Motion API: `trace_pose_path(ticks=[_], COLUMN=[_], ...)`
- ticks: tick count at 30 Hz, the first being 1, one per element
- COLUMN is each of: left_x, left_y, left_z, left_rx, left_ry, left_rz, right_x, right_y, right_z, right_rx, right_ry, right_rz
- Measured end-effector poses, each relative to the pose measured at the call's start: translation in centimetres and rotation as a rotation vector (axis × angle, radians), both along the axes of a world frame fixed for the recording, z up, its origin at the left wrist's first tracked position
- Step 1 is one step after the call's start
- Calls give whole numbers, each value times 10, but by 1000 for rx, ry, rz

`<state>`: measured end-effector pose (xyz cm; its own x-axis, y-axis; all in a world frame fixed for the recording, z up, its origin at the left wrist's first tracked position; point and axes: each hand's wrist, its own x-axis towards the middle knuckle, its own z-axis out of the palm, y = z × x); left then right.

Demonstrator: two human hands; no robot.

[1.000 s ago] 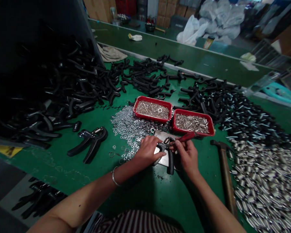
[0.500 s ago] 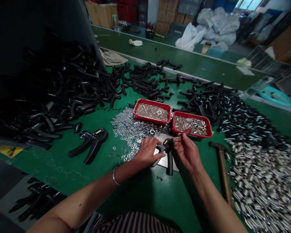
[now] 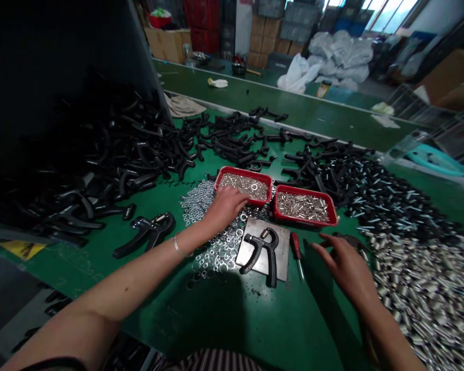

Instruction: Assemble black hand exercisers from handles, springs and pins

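My left hand (image 3: 225, 207) reaches over the near edge of the left red tray (image 3: 263, 202), which holds small metal pieces. Its fingers are bent and close together; their tips are hidden. On a metal plate (image 3: 282, 268) lies a black hand grip (image 3: 271, 257) with a small spring near its top, touched by neither hand. A screwdriver (image 3: 296, 250) with a red handle rests just right of the plate. My right hand (image 3: 348, 268), fingers apart and empty, hovers over the table beside a hammer (image 3: 351, 240), which it partly hides.
The right red tray (image 3: 334, 219) holds small metal pins. Loose nuts and rings (image 3: 197, 203) spread by the left tray. Another hand grip (image 3: 154, 232) lies at left, before a heap of black handles (image 3: 139, 149). Black-headed bolts (image 3: 394, 190) and metal springs (image 3: 421, 288) are piled at right.
My left hand has left the hand grip and moved up to the left tray. My right hand has put down the screwdriver and moved right towards the hammer. The grip now lies on the plate.
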<state>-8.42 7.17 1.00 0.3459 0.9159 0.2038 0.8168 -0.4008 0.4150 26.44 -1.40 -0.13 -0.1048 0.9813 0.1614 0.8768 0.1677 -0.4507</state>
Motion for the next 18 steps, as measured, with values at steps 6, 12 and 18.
trace_pose_path(ticks=[6, 12, 18], left_x=[-20, -23, -24], left_y=[83, 70, 69], left_z=[8, -4, -7], left_rx=[-19, 18, -6], left_ry=[343, 357, 332], left_rz=[132, 162, 176], right_x=[-77, -162, -169], right_y=[77, 159, 183], right_z=[35, 21, -1], right_rx=[84, 98, 39], right_ry=[-108, -329, -305], right_rz=[340, 510, 504])
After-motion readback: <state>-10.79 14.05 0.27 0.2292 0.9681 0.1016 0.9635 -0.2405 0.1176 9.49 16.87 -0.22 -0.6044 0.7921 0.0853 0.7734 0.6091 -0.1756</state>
